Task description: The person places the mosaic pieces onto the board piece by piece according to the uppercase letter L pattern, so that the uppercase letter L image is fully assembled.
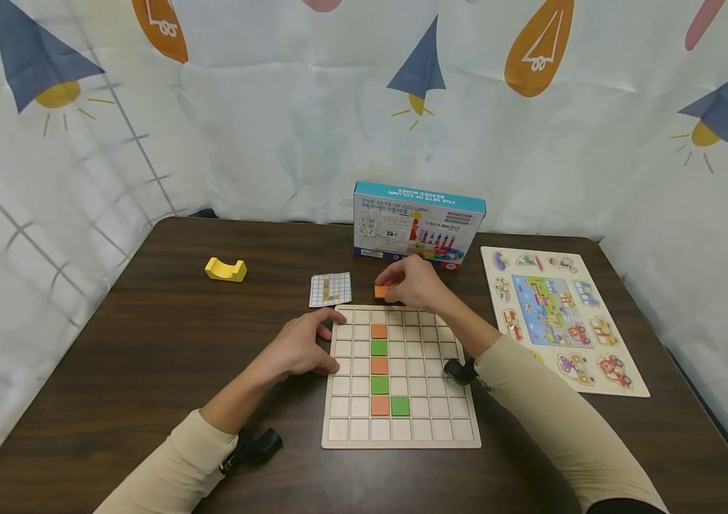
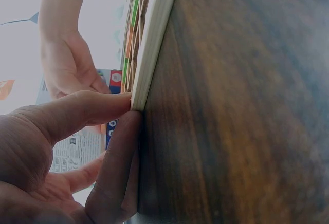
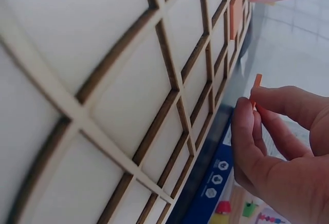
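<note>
A wooden grid board (image 1: 424,429) lies on the table. One column holds alternating orange and green square tiles, with a green tile (image 1: 400,406) beside its lowest orange tile (image 1: 380,405). My right hand (image 1: 414,283) pinches another orange tile (image 1: 380,291) between thumb and fingers, just past the board's far edge. In the right wrist view that tile (image 3: 257,84) is seen edge-on, apart from the board. My left hand (image 1: 302,344) rests against the board's left edge, fingers spread; in the left wrist view two fingertips touch the edge. A pattern card (image 1: 330,290) lies beyond the board's far-left corner.
A beaded-boxes carton (image 1: 415,223) stands at the back of the table. To the right lies a picture puzzle board (image 1: 632,389), partly behind my right forearm. A yellow curved block (image 1: 225,270) sits at the back left. A patterned white curtain (image 1: 261,143) hangs behind the table.
</note>
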A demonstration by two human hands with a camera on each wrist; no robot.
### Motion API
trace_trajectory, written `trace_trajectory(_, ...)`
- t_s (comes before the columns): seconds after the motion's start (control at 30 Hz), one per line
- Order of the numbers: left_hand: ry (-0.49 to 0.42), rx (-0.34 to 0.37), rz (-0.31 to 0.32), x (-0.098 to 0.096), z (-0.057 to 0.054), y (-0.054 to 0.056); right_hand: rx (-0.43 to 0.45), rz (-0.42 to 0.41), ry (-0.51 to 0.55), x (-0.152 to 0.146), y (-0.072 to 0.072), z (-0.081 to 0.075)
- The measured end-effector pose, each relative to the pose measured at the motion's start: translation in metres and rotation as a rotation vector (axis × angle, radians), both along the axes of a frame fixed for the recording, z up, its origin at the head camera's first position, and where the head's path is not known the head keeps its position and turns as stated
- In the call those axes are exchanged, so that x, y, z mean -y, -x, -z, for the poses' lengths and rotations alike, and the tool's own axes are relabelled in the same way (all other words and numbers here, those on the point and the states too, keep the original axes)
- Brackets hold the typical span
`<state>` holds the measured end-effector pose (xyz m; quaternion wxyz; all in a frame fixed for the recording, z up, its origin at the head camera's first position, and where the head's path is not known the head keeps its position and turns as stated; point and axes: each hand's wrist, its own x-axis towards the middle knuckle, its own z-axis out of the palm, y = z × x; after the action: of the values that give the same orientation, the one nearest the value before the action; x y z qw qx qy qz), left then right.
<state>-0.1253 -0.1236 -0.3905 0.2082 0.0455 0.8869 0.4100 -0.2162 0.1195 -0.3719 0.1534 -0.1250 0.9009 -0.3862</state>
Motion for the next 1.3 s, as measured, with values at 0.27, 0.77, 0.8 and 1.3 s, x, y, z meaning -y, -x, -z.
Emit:
trace_trajectory(0.27, 0.003, -0.004, 0.0, 0.0, 0.0, 0.0, 0.007, 0.011, 0.042, -0.013, -0.014, -0.004)
trace_trajectory(0.77, -0.013, -0.002, 0.0, -0.002, 0.001, 0.001, 0.023, 0.037, 0.088, -0.033, -0.044, -0.007)
trace_trajectory(0.8, -0.015, -0.001, 0.0, -0.002, 0.001, 0.001, 0.025, 0.036, 0.084, -0.034, -0.046, -0.009)
trace_trajectory(1.3, -0.014, -0.004, -0.005, 0.0, 0.0, -0.001, 0.038, -0.015, 0.037, -0.047, -0.077, -0.011)
